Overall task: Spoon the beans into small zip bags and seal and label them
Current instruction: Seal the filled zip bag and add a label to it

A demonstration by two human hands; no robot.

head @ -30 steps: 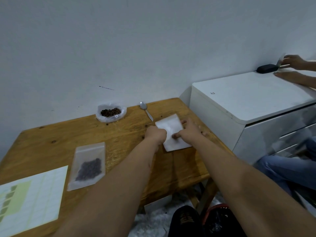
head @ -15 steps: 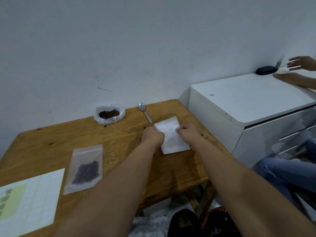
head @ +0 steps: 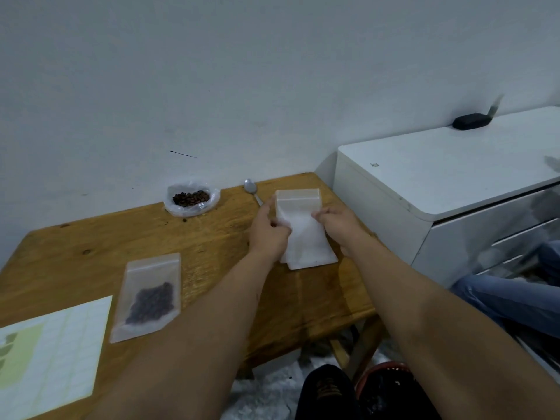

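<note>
Currently: empty zip bag [head: 303, 225], one, over the table [head: 218, 256], its side edges pinched by the curled fingers of the left hand [head: 268, 231] and right hand [head: 339, 225], probably to open it. Spoon [head: 251, 189] just beyond the left fingertips. Loose beans [head: 191, 199] farther left. Filled bag [head: 150, 298] and label sheet [head: 51, 353] well left, set aside.
</note>
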